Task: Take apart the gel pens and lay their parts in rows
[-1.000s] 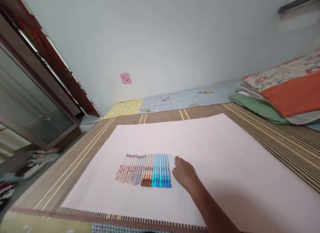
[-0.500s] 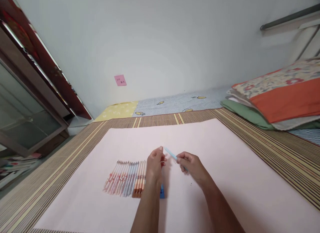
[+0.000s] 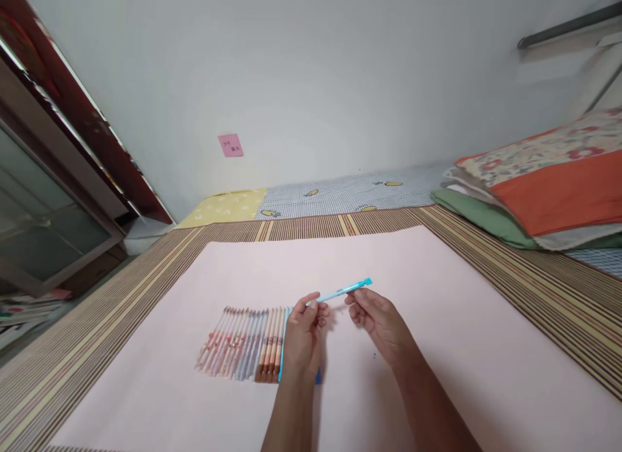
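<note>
A light blue pen (image 3: 340, 292) with a bright turquoise end is held in the air above the pink sheet, its turquoise end pointing right and slightly up. My left hand (image 3: 307, 322) pinches its pale left end between thumb and fingers. Close under the turquoise part, the closed fingertips of my right hand (image 3: 374, 316) touch the pen. Left of my hands lies a row of pens (image 3: 238, 342), side by side: pinkish ones, greyish-blue ones, then peach ones with brown ends. Turquoise pens (image 3: 282, 355) and a dark blue end (image 3: 319, 377) are partly hidden by my left hand and forearm.
The pink sheet (image 3: 437, 290) lies on a striped mat (image 3: 233, 234). Folded cloths (image 3: 558, 193) are stacked at the right. A patterned cloth (image 3: 330, 196) runs along the wall, where a pink note (image 3: 230, 145) is stuck. A glass-panelled cabinet (image 3: 43, 212) stands at the left.
The pen has been turned, so its turquoise end now points up to the right instead of being covered by my right hand. My right fingers have shifted along it.
</note>
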`<action>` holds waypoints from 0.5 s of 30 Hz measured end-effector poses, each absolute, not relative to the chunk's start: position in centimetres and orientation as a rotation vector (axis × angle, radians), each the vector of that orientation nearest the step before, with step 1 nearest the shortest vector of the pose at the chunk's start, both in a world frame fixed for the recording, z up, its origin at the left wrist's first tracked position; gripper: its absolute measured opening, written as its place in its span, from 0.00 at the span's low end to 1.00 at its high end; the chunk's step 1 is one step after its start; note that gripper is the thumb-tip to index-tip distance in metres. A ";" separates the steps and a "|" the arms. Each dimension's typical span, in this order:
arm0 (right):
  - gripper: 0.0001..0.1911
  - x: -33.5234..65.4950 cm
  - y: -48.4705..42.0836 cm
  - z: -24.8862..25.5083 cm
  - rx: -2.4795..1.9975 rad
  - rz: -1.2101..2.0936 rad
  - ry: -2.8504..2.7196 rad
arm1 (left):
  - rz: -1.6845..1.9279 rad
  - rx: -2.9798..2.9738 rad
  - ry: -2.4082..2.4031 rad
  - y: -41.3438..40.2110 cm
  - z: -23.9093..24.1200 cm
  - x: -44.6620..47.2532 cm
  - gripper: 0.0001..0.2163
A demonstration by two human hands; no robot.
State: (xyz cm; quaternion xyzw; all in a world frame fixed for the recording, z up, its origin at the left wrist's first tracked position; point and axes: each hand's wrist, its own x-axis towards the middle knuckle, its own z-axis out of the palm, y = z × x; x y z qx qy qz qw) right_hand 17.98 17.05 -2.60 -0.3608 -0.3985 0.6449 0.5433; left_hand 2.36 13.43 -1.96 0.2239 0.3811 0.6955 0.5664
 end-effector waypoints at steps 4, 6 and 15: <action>0.23 17.1 16.7 -2.9 -0.861 1.511 -0.939 | 1.607 0.583 0.915 13.1 -1.8 2.7 0.21; 0.23 16.8 16.7 -3.0 -0.867 1.493 -0.906 | 1.592 0.606 0.934 13.1 -1.8 2.8 0.20; 0.26 16.5 16.7 -3.1 -0.918 1.451 -0.855 | 1.553 0.851 1.112 12.8 -1.6 3.5 0.13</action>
